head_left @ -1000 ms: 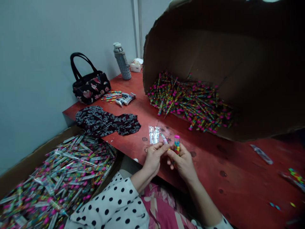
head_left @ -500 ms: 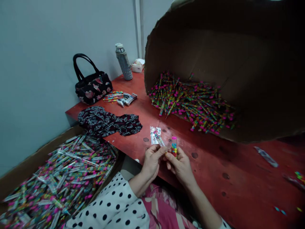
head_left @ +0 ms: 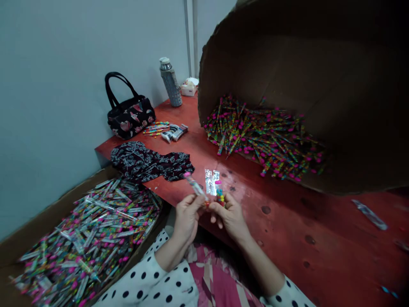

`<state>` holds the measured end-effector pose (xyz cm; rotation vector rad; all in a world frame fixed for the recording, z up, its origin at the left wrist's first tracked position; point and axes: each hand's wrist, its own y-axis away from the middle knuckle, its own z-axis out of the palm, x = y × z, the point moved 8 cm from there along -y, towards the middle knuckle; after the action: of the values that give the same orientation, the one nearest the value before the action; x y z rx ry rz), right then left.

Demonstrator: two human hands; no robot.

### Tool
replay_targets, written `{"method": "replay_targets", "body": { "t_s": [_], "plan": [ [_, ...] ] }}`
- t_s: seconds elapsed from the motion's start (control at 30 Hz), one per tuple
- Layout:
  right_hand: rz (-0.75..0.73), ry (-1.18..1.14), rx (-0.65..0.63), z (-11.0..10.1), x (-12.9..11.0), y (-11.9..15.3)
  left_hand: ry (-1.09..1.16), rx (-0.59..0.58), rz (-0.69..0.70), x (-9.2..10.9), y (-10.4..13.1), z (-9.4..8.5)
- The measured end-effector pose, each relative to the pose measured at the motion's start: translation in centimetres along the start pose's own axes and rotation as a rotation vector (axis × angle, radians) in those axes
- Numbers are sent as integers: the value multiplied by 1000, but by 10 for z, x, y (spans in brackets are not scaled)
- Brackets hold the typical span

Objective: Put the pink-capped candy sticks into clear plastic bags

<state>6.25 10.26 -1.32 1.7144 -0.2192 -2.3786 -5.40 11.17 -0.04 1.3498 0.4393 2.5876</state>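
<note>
My left hand (head_left: 188,215) is closed on a slim clear candy tube (head_left: 194,185), whose pink-capped end tilts up and to the left. Closed around another candy tube (head_left: 219,191) is my right hand (head_left: 231,215); this one stands nearly upright, pink cap on top, with blue, yellow and red candies inside. The fingertips of both hands come close together at the tubes' lower ends, where my fingers hide them. Just beyond my hands, shiny silver packets (head_left: 210,181) lie on the red table (head_left: 275,243).
A big cardboard box (head_left: 287,68) on its side holds a heap of candy tubes (head_left: 255,136). At the lower left, another box is full of wrapped tubes (head_left: 99,230). Dark patterned cloth (head_left: 150,162), a handbag (head_left: 131,117), a flask (head_left: 171,83) and a clear wrapper (head_left: 370,214) are on the table.
My hands have moved left, and the tube in my left hand has swung out to the left, away from the silver packets. The view has shifted slightly.
</note>
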Motion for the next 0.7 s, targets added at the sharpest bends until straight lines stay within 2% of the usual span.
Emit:
{"method": "replay_targets", "body": {
  "t_s": [0.1,0.13,0.17,0.23,0.37,0.43,0.53,0.63,0.7],
  "plan": [
    [-26,85,74,-19,-6,3,71,252,323,45,3,-51],
    [-41,106,109,-27,-9,4,0,278,435,58,4,-60],
    [-56,120,139,-35,-10,4,-145,267,535,68,4,-63],
    [-73,145,172,-45,-12,4,-514,146,633,68,-4,-47],
    [-61,214,143,-44,-10,7,-1225,-194,734,19,-25,19],
    [-50,246,131,-44,-11,10,-1519,-252,818,-1,-32,41],
    [-45,307,137,-52,-16,8,-1637,-234,871,-9,-39,49],
    [-48,327,178,-63,-20,-5,-1583,-229,929,-6,-35,46],
    [8,243,190,-66,-15,-19,-1542,-241,971,-4,-29,45]
  ]
}}
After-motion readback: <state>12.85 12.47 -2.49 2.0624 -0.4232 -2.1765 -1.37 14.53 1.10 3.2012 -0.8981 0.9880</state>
